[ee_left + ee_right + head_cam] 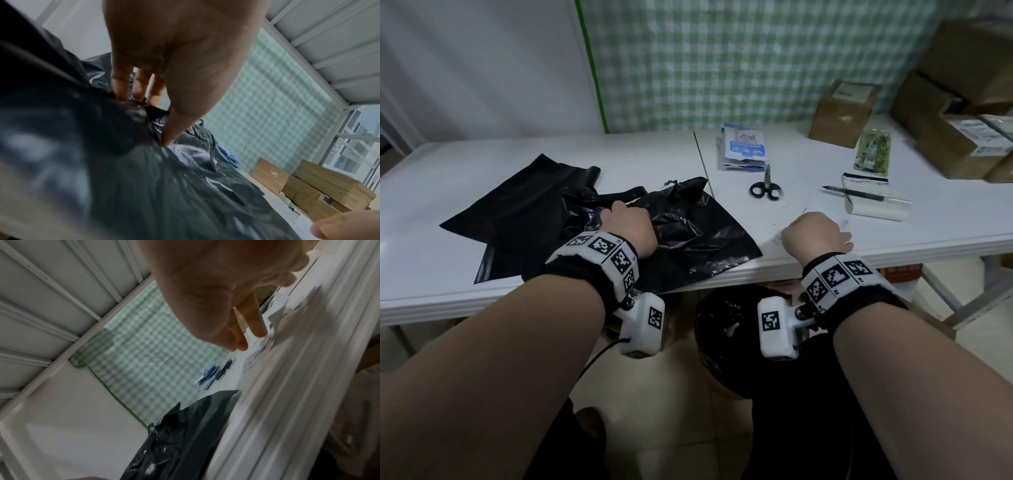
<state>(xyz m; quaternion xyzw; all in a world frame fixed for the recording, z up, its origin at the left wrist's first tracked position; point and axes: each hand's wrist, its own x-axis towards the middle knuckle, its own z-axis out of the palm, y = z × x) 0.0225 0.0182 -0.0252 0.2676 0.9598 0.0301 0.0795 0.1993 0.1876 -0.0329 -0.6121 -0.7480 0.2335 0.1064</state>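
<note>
Several black plastic bags (688, 240) lie crumpled and overlapping on the white table (431, 274), left of centre. My left hand (626, 226) is on top of them. In the left wrist view the thumb and fingers (121, 91) point down and pinch a bunched fold of the black bag (185, 186) between them. My right hand (818, 233) is near the table's front edge, to the right of the bags. Its fingertips (259, 335) touch the bare tabletop beside small paper scraps (257, 353), and it holds nothing that I can see.
Black-handled scissors (765, 188), blue packets (744, 145), a pen (866, 194) across a white paper pad (873, 205) and a green packet (873, 154) lie beyond my right hand. Cardboard boxes (842, 113) stand at the back right. A bin with a black liner (726, 325) sits under the table.
</note>
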